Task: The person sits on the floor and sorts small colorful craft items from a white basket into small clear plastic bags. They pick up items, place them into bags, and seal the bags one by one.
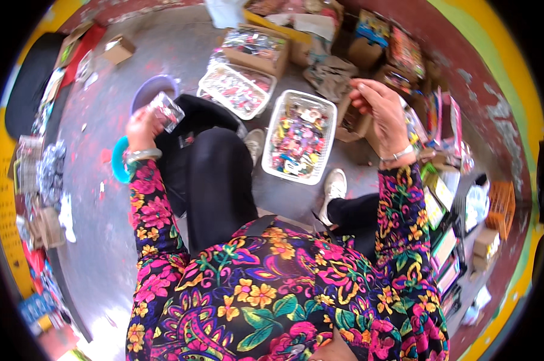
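Observation:
My left hand is raised at the left, its fingers closed on a small clear plastic packet with dark and reddish bits showing inside. My right hand hangs in the air at the right, fingers curled and fingertips close together; whatever they may pinch is too small to make out. Between my feet and a little ahead stands a white plastic basket full of small multicoloured pieces. My right hand is beyond its right side, apart from it. A black cloth or bag lies by my left knee, below the packet.
Behind the basket are a second white basket of small packets and an open cardboard box. A purple tub and a turquoise ring-shaped rim are near my left hand. Boxes and an orange crate line the right wall.

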The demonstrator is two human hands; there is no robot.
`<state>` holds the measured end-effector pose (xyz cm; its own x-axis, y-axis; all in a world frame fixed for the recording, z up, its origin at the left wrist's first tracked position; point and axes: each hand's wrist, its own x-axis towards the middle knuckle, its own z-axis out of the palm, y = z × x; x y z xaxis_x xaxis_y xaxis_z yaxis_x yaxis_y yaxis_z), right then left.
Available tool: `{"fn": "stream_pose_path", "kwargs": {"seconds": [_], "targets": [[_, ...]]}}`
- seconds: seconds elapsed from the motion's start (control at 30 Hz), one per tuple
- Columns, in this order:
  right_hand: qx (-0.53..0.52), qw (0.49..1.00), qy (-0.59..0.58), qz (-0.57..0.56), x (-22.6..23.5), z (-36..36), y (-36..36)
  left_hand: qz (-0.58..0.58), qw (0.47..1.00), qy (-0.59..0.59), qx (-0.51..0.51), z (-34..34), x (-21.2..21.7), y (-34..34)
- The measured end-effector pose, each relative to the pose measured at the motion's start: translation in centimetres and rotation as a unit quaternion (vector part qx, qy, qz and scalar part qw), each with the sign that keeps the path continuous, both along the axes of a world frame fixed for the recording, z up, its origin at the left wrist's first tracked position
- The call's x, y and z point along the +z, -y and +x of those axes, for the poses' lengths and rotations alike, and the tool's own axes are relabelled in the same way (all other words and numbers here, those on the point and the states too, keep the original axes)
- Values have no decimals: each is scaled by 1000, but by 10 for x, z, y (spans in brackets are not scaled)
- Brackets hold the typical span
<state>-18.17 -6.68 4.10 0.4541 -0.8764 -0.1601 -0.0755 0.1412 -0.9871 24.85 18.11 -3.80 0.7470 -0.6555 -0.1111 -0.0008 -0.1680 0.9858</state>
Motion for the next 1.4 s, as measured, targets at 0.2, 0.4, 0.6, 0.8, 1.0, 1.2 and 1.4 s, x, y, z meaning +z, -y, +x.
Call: {"fn": "stream_pose_path", "kwargs": {"seconds": [0.2, 0.4, 0.6, 0.8, 1.0, 1.2, 1.4], "targets": [[49, 997, -62, 9, -10, 1, -2, 61, 958, -203, 192, -11, -113, -104], [45, 996, -67, 37, -14, -2, -3, 104, 864, -326, 369, -20, -150, -103], [-56, 998, -39, -5, 11, -50, -29, 18, 898, -327, 294, -16, -138, -90], [-257, 966, 19, -14, -28, -210, -63, -216, 941, -250, 72, -12, -18, 8], [-415, 902, -65, 98, -75, -285, -147, -247, 934, -93, -239, -145, 124, 112], [-456, 876, -75, 139, -119, -326, -203, -90, 891, 51, -442, -236, 37, 175], [-354, 915, -98, 169, -172, -309, -228, 57, 909, 108, -398, -261, 31, 173]]}}
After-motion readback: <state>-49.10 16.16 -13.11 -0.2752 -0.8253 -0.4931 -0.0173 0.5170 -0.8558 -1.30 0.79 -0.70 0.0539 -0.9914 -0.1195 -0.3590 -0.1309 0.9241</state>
